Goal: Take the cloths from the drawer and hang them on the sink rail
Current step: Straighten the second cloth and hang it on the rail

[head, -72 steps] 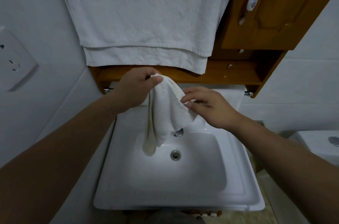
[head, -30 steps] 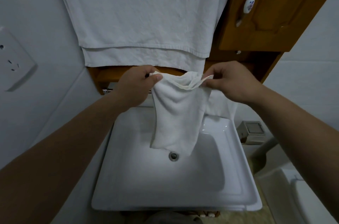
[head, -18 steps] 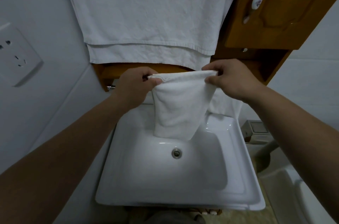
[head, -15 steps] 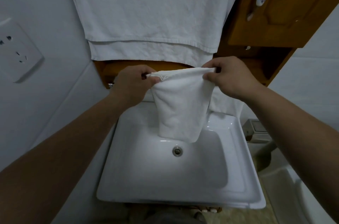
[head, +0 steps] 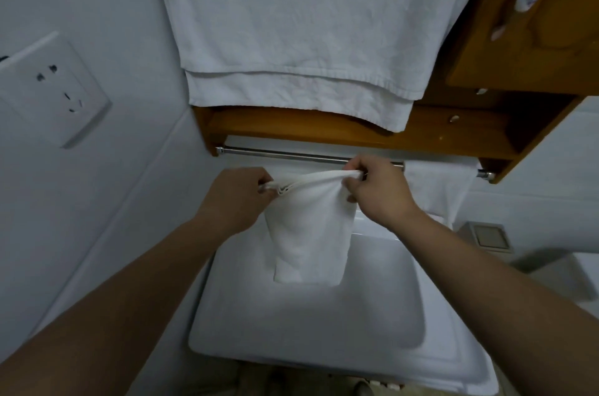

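A small white cloth [head: 309, 233] hangs stretched between my two hands over the white sink [head: 308, 324]. My left hand [head: 241, 193] pinches its top left corner, and my right hand [head: 377, 190] grips its top right corner. Both hands are just below and in front of the chrome sink rail [head: 282, 154], which runs under the wooden shelf. Another white cloth [head: 436, 188] hangs over the rail's right end, beside my right hand.
A large white towel [head: 301, 26] hangs above the wooden shelf [head: 291, 128]. A wooden cabinet door [head: 531, 23] with a ceramic handle is at the upper right. A wall socket [head: 48, 89] sits on the left wall. A toilet and a small bin are at the right.
My right hand took the cloth's free corner and both hands spread it flat. My view tilted up, so the rail now shows, with the cloth's top edge close below it.
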{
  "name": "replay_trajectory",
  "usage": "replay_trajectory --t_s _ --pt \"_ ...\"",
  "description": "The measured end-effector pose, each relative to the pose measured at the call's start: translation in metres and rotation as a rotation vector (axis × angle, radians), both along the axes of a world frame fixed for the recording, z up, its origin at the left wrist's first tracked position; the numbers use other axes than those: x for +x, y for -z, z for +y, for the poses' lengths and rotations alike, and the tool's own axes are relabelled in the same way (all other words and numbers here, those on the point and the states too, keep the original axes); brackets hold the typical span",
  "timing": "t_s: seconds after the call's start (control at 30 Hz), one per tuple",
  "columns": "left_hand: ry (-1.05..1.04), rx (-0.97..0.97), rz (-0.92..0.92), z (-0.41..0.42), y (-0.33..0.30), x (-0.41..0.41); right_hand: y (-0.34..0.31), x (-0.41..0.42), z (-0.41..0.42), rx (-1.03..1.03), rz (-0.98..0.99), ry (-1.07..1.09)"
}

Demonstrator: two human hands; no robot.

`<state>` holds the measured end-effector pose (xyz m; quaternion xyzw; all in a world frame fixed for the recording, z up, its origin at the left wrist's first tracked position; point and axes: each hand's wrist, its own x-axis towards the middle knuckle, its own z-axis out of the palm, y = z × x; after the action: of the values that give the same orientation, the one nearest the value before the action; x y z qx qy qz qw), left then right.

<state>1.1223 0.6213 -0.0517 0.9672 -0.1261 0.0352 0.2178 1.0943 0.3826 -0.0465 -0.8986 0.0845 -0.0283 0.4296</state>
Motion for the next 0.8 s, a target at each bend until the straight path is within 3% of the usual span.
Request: replay_trajectory --t_s 0.17,0.47,0.63,0.8 --pt "-0.047 0.014 -0.094 0.006 0.022 0.013 0.028 0.015 0.021 0.039 -0.134 0.097" --pt "-0.041 0.08 -0.405 0.009 0.053 0.081 0.072 0.079 0.038 -0.222 -0.59 0.033" --pt "-0.025 0.14 -0.533 0.026 0.082 0.114 0.117 0.124 0.036 -0.471 -0.866 -0.22" --pt "-0.005 0.172 -0.58 0.033 0.109 0.138 0.153 0.154 0.031 -0.731 -0.953 -0.459"
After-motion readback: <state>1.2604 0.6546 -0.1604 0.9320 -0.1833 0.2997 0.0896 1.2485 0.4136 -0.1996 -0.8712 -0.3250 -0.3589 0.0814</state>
